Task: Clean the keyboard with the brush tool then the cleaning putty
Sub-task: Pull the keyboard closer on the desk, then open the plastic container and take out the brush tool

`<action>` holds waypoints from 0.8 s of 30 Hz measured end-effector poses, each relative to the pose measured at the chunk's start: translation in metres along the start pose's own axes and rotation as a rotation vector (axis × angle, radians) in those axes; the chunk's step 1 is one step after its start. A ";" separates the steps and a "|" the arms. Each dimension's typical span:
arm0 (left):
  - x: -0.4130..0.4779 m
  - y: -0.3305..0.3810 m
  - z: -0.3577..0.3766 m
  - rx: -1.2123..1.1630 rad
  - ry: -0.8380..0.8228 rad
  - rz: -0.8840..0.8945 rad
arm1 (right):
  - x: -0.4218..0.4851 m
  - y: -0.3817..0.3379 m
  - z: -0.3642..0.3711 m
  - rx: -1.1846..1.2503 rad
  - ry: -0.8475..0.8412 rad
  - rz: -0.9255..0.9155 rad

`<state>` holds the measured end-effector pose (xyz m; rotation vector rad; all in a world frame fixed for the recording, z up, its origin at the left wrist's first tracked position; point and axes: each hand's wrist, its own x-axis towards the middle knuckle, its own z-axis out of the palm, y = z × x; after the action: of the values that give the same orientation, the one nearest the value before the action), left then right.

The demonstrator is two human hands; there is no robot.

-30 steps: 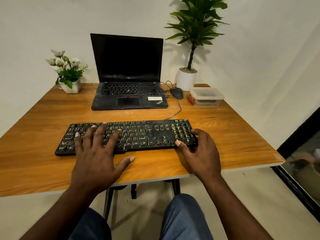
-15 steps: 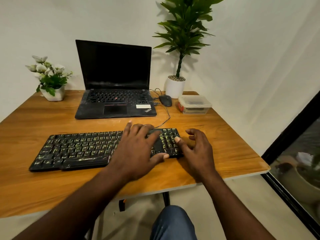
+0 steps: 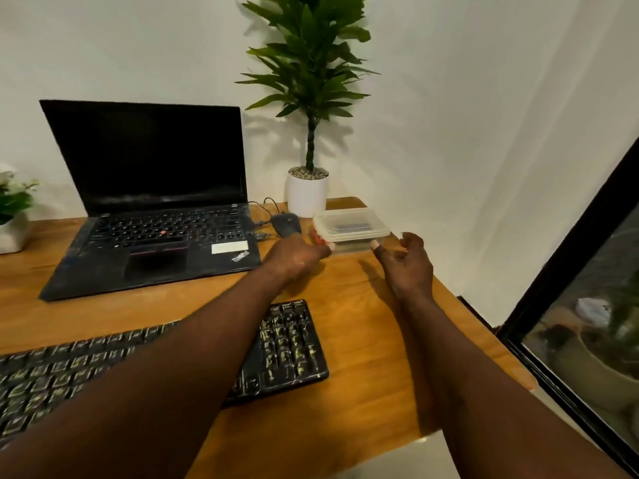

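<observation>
As open, empty grips of left hand (image 3: 297,257) & right hand (image 3: 409,262) flank container (image 3: 352,226) (centre-right), best brace base, then peel lid.

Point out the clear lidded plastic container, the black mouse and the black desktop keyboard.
clear lidded plastic container (image 3: 351,225): head view, middle of its lid.
black mouse (image 3: 286,223): head view, its top shell.
black desktop keyboard (image 3: 292,344): head view, its number pad.

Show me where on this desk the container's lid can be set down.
Free: the bare wood strip between the laptop and the keyboard, and the wide patch right of the keyboard out to the desk edge. Crowded: the back right corner, where mouse, plant pot and container bunch together.
</observation>
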<state>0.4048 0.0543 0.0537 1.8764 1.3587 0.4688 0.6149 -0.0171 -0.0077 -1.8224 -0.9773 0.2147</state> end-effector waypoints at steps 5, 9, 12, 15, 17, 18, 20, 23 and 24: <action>0.041 0.011 0.008 -0.298 -0.055 -0.036 | 0.028 0.010 0.008 -0.020 -0.063 -0.010; 0.044 0.014 0.021 -0.298 -0.082 0.050 | 0.029 0.005 0.010 -0.051 -0.133 -0.107; 0.039 0.011 0.027 -0.270 -0.098 0.097 | 0.019 0.001 0.008 -0.029 -0.173 -0.158; 0.024 0.015 0.023 -0.244 -0.126 0.084 | 0.002 -0.001 -0.002 -0.023 -0.148 -0.139; 0.010 0.019 0.022 -0.140 -0.154 0.071 | -0.015 0.002 -0.011 -0.031 -0.080 -0.121; 0.002 0.020 0.023 -0.067 -0.161 0.081 | -0.025 0.004 -0.017 -0.039 -0.045 -0.112; -0.021 0.024 0.026 0.117 -0.167 0.133 | -0.047 0.008 -0.032 -0.044 0.006 -0.087; -0.066 0.026 0.043 0.301 -0.078 0.262 | -0.081 0.014 -0.057 -0.044 0.037 -0.061; -0.081 0.026 0.050 0.332 -0.034 0.280 | -0.091 0.015 -0.065 -0.050 0.049 -0.053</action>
<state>0.4255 -0.0422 0.0519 2.3539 1.2116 0.3619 0.5980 -0.1286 -0.0149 -1.8363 -1.0037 0.1133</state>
